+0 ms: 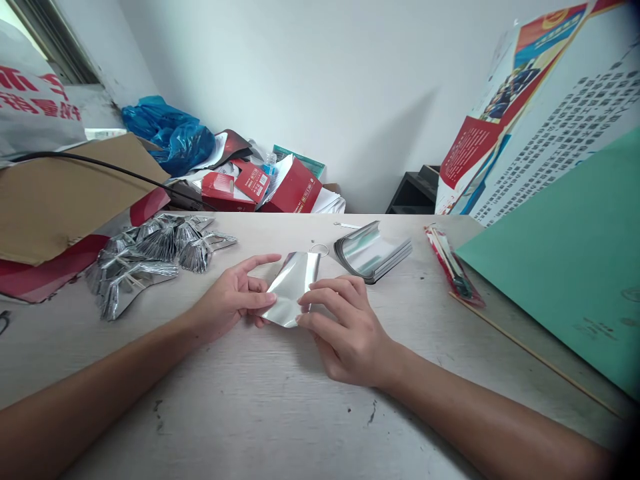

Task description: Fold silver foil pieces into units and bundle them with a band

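Observation:
My left hand [239, 293] is closed on the left edge of a sheet of silver foil paper [291, 287], thumb on top and some fingers beneath, its index finger stretched out along the far side. At the paper's right edge, my right hand [345, 327] pinches it with bent fingers. The sheet is held a little above the table and looks slightly curved. Just beyond it lies a curled stack of similar silver sheets [370, 253]. A thin ring [320, 249], perhaps a rubber band, lies behind the paper. Left of my hands is a heap of pleated silver foil bundles [150, 257].
On the right, a red plastic packet [453, 267], a thin wooden stick [535, 353] and a large green board [565, 260] lie or lean. Cardboard [75, 193] stands at the left. Red boxes [295, 187] and a blue plastic bag [170, 137] are behind the table [260, 413].

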`<state>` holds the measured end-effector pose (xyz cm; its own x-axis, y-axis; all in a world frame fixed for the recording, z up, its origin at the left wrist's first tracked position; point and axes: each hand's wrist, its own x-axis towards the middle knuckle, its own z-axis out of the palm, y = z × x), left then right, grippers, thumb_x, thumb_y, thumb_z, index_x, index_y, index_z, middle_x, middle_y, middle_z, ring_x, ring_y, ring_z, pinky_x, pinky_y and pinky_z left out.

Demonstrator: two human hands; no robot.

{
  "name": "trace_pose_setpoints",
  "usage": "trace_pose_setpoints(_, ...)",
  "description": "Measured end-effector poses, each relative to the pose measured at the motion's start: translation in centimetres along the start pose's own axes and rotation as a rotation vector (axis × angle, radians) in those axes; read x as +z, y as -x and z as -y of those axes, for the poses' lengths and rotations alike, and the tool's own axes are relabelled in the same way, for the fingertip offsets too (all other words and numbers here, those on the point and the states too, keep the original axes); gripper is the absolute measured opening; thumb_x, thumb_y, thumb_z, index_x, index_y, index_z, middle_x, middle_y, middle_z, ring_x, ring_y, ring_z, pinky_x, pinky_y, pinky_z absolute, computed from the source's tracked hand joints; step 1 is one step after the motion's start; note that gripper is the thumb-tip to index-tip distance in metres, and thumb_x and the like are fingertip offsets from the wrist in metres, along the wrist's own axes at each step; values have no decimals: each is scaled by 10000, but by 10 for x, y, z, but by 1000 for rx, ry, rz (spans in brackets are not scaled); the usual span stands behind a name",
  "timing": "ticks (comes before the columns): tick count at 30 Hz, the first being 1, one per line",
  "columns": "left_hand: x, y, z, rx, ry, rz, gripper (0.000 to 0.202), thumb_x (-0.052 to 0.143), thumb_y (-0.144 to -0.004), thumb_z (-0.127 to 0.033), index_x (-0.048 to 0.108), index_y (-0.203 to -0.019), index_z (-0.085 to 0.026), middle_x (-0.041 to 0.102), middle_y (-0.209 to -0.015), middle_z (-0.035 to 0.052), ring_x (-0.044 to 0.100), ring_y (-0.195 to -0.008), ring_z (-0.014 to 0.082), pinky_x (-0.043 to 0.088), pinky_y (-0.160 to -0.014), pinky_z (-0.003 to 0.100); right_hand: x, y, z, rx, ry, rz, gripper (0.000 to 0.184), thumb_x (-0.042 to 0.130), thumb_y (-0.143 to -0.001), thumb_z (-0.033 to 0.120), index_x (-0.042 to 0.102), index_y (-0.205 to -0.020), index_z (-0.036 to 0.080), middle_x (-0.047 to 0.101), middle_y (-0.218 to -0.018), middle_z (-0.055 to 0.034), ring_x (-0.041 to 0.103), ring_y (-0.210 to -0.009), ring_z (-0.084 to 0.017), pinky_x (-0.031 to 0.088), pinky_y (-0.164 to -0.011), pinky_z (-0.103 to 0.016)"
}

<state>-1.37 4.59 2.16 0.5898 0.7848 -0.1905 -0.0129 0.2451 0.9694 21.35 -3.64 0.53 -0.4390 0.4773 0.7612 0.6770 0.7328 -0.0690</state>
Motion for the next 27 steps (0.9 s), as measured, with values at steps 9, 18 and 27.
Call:
trace_pose_setpoints(9,3,1,0,20,-27,28,835,829,-765,-231,418,-1490,-184,616,-734,-20,582,-590,122,514,-507,213,2,1,-1,9,-17,7,217,587,-746,32,633,-904,174,696,-1059,-33,584,-1089,-178,371,-909,-365)
trace_pose_setpoints(18,3,3,3,19,-117,120,970,832,-752,-215,296,-1559,-262,545,-717,-60,542,-562,111,469,-496,207,-7,-6,4,331,-192,-109,250,581,-901,266,695,-1120,227,633,-1237,-76,564,-1182,-210,387,-1038,-442)
trace_pose_setpoints(27,3,12,-1,27,-308,341,963,753,-814,-176,217,-1604,-305,544,-744,-53,459,-599,89,340,-566,198,5,-11,-14,1017,-970,84,268,658,-848,335,666,-1077,197,620,-776,16,533,-693,-71,403,-664,-219)
